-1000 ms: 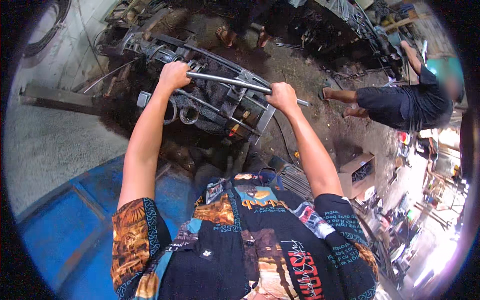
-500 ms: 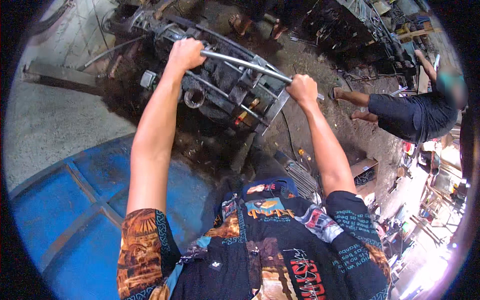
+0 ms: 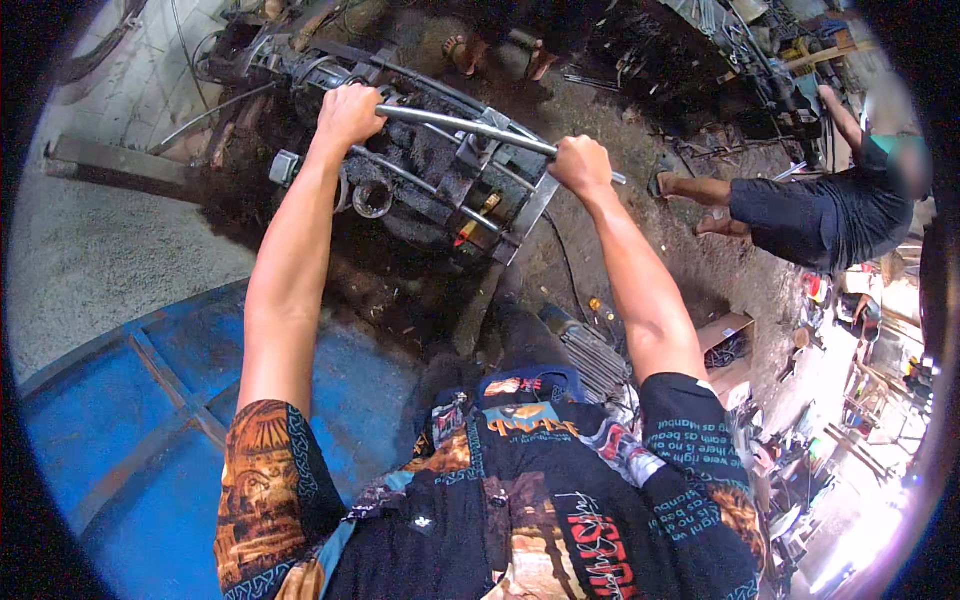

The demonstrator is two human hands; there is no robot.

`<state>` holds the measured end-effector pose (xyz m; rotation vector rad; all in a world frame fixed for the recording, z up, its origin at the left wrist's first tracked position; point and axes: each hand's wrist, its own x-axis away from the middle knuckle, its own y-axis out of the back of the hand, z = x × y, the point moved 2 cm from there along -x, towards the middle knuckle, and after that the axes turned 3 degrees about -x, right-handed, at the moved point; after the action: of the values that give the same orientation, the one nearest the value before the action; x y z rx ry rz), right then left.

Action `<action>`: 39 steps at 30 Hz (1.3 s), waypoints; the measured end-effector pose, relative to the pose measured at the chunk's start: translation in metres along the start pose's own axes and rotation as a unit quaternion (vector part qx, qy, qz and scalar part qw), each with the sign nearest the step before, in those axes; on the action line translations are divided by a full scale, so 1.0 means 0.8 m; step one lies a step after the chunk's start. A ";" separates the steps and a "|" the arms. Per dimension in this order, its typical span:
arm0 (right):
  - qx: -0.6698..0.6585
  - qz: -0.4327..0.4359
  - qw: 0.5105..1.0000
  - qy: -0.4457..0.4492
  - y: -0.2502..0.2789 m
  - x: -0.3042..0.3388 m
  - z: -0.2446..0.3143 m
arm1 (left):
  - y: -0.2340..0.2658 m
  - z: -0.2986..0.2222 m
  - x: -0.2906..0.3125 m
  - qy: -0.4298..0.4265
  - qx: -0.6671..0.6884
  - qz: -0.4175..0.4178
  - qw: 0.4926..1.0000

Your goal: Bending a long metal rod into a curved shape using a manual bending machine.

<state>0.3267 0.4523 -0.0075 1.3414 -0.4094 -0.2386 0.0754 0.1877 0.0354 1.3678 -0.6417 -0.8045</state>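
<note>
My left hand [image 3: 349,119] and my right hand [image 3: 581,165] are both closed round a smooth metal rod [image 3: 465,130]. The rod runs across in front of me, sloping down from left to right, and its bare end sticks out past my right hand. Under it is a dark, greasy machine [image 3: 410,180] with parallel steel rails and a flat plate at its right end. A round metal ring [image 3: 372,198] sits on its near side. A small tool with a yellow and red handle [image 3: 465,234] lies near the right end. The far side of the machine is partly hidden by the rod and my hands.
A large blue ribbed panel [image 3: 90,420] lies at the lower left, below a metal beam [image 3: 120,170]. Metal bars [image 3: 590,350] and an open box [image 3: 725,335] are near my right arm. Another person [image 3: 800,215] bends at the right; a further person's feet [image 3: 465,55] show beyond the machine.
Both hands and the rod appear slightly further left in the picture, but the machine and surroundings shift similarly. My grip on the rod stays the same.
</note>
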 end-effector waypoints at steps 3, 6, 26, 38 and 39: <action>-0.009 0.000 1.000 -0.004 -0.005 0.000 -0.001 | -0.003 -0.001 0.002 0.008 -0.001 0.011 1.000; -0.004 -0.004 1.000 0.006 -0.007 0.003 -0.006 | 0.000 -0.006 0.003 0.005 0.003 0.014 1.000; -0.001 0.019 1.000 0.024 -0.001 -0.003 -0.006 | 0.006 -0.009 0.012 0.002 0.026 -0.005 1.000; -0.029 0.007 0.999 -0.028 0.008 0.002 -0.012 | 0.003 0.034 -0.014 -0.141 0.004 0.108 0.984; -0.039 0.008 0.998 -0.043 0.007 0.004 -0.018 | -0.001 0.037 -0.013 -0.138 0.008 0.106 0.985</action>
<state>0.3352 0.4652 -0.0045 1.2547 -0.4784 -0.2961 0.0454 0.1788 0.0388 1.1866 -0.9945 -0.8252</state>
